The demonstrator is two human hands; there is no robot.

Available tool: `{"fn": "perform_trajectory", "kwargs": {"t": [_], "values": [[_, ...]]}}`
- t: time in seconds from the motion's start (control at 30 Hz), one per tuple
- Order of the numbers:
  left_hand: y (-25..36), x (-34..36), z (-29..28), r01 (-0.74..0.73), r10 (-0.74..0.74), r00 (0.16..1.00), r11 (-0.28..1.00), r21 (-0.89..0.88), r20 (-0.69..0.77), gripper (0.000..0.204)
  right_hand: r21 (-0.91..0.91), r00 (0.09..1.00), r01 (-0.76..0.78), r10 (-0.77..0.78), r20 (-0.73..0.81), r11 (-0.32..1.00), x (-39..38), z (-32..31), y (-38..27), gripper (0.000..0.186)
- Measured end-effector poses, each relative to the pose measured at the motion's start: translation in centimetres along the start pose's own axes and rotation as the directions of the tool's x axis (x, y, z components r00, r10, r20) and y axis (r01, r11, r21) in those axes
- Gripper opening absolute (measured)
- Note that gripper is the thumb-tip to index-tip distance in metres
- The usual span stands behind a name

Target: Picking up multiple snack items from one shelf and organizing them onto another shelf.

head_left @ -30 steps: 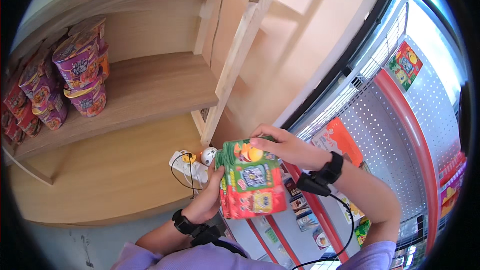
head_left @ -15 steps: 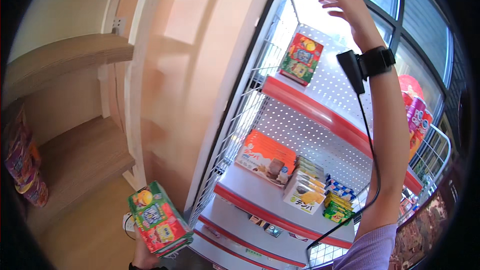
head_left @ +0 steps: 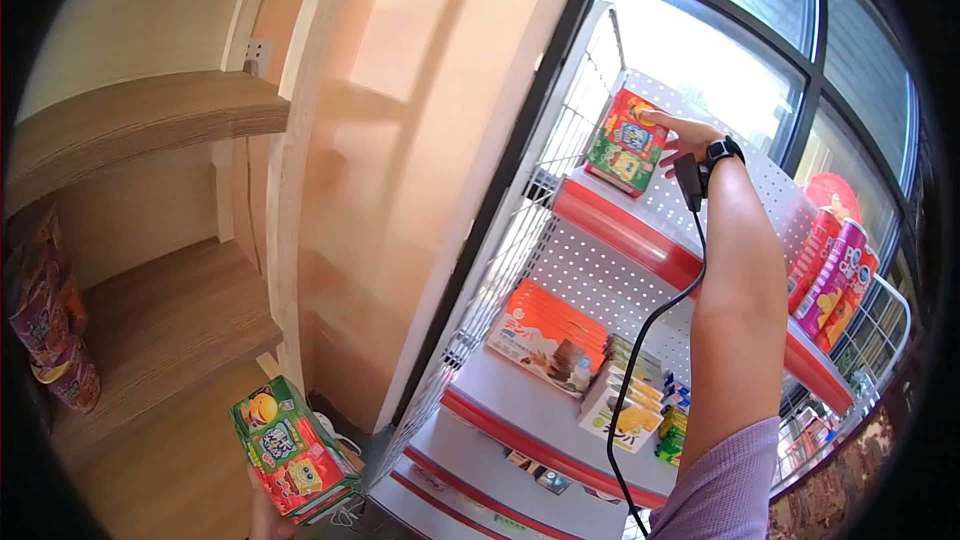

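My left hand (head_left: 265, 508), low in the view and partly cut off, is closed around a stack of green and red snack packs (head_left: 280, 445) with cartoon pictures. My right hand (head_left: 680, 138) is raised to the top shelf, its fingers curled at the right edge of a similar upright green and red pack (head_left: 621, 150). The wrist device hides part of that hand. The pack rests on the white shelf with a red front strip (head_left: 625, 238), against a perforated back panel.
A wooden shelf unit (head_left: 150, 100) holds noodle cups (head_left: 55, 340) at left, beside a pink wall. Tall chip canisters (head_left: 830, 270) stand at the right of the top shelf. Flat orange packs (head_left: 540, 340) and white boxes lie one shelf below. A window stands behind the wire-sided rack.
The view has swung up toward the rack. My right hand left the held stack, rose open, then came down onto the shelved pack. My left hand kept the stack, now lower left.
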State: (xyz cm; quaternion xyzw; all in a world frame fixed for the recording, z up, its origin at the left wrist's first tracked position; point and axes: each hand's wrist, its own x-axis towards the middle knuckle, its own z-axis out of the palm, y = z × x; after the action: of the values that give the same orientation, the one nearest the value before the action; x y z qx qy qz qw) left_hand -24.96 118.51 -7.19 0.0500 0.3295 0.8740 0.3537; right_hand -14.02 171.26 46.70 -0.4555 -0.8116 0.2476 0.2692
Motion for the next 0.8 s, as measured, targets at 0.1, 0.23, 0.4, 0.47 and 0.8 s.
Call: {"fn": "perform_trajectory", "kwargs": {"t": [0.1, 0.23, 0.4, 0.47, 0.8], "values": [[0.1, 0.1, -1.2, 0.087, -0.096, 0.979, 0.995, -0.057, -0.178, 0.074, 0.064, 0.993, -0.021, 0.013, 0.120, 0.998, 0.6, 1.0, 0.3, 0.089], [0.2, 0.8, -2.1, 0.063, -0.068, 0.982, 0.997, -0.033, -0.178, 0.073, 0.138, 0.992, -0.003, -0.015, 0.125, 0.990, 0.6, 1.2, 1.0, 0.079], [0.2, 0.4, -2.1, 0.019, -0.024, 0.992, 0.999, -0.049, -0.121, 0.072, 0.237, 0.994, -0.005, -0.021, 0.107, 0.972, 0.7, 1.3, 1.0, 0.073], [0.3, 0.1, -1.9, 0.034, -0.041, 0.995, 0.997, -0.072, -0.091, 0.072, 0.289, 0.988, 0.055, -0.094, 0.122, 0.956, 0.7, 1.0, 0.7, 0.072], [1.6, 1.2, 2.0, -0.023, 0.029, 0.996, 0.997, -0.070, 0.086, 0.065, 0.572, 0.761, 0.545, -0.648, -0.031, 0.613, -9.1, -6.5, -1.3, 0.047]]}}
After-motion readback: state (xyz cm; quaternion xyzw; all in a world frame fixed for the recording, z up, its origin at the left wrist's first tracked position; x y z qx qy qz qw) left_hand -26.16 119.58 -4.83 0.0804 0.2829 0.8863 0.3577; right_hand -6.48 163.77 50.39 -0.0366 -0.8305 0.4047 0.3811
